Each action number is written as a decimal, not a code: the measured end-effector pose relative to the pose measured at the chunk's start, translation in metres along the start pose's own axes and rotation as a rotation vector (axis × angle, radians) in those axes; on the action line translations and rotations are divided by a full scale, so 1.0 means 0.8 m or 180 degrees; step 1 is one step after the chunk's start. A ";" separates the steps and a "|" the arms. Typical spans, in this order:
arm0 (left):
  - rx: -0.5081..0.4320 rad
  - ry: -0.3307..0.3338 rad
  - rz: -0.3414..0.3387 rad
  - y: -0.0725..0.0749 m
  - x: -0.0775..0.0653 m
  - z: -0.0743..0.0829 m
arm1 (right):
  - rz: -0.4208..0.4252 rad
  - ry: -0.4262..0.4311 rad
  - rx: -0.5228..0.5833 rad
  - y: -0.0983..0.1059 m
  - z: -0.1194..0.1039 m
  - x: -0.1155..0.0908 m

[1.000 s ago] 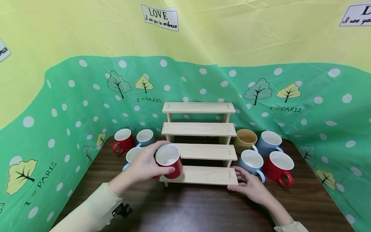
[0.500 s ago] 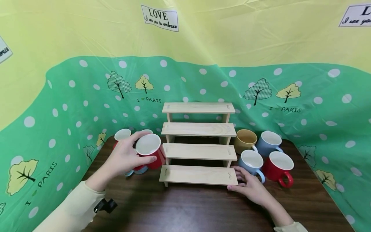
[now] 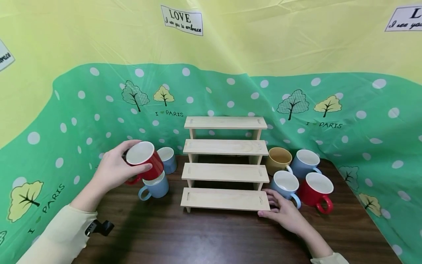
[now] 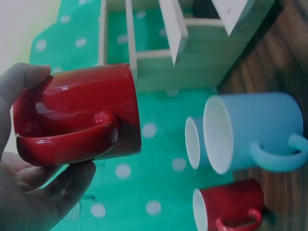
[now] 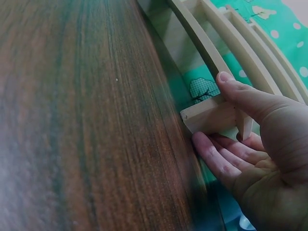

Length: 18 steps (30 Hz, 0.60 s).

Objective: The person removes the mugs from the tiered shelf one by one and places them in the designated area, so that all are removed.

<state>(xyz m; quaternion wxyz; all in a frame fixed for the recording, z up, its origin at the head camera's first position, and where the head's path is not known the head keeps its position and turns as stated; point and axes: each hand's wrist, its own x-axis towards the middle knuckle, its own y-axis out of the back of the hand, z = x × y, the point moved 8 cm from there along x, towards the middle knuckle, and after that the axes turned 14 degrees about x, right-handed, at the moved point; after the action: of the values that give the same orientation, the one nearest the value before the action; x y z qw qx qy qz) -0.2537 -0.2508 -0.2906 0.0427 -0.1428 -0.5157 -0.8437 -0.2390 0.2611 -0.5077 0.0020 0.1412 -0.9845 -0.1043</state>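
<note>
My left hand (image 3: pixel 112 167) holds a red mug (image 3: pixel 152 164) in the air at the left, thumb and fingers around its body. The mug is roughly upright, with its white inside showing. In the left wrist view its handle (image 4: pixel 72 142) stands free of the fingers. Below it, a light blue mug (image 3: pixel 158 187) is on the table, partly covered by the red one in the head view. My right hand (image 3: pixel 287 212) grips the right end of the lowest step of a four-tier wooden stand (image 3: pixel 224 200); thumb at the front edge, fingers against the side panel (image 5: pixel 209 115).
Another blue mug (image 3: pixel 169 161) and a second red mug (image 4: pixel 233 204) stand at the left. Right of the stand are a mustard mug (image 3: pixel 277 163), blue mugs (image 3: pixel 304 167), (image 3: pixel 286 183) and a red mug (image 3: pixel 311 194). A patterned cloth (image 3: pixel 230 91) hangs behind the table (image 3: pixel 211 238).
My left hand has carried the red mug leftward and a little up, from over the lowest step to above the left-hand mugs. The right hand and stand have stayed put.
</note>
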 end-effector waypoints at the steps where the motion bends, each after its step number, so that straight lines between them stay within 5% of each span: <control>1: -0.0015 0.0054 0.0008 0.003 0.000 -0.007 | 0.0003 0.0002 0.0001 0.000 -0.001 0.000; 10: -0.0222 0.0616 0.0039 0.023 -0.009 -0.076 | -0.0021 0.0004 0.0006 -0.004 -0.002 0.000; 18: -0.0014 0.0731 0.0114 0.023 -0.016 -0.116 | -0.0006 -0.0012 -0.0001 -0.001 -0.004 -0.002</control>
<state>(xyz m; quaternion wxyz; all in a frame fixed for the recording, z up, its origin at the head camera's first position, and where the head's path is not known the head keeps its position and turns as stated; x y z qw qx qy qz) -0.2559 -0.3426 -0.3181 0.1163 -0.0545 -0.5029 -0.8547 -0.2370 0.2601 -0.5048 0.0000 0.1420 -0.9843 -0.1048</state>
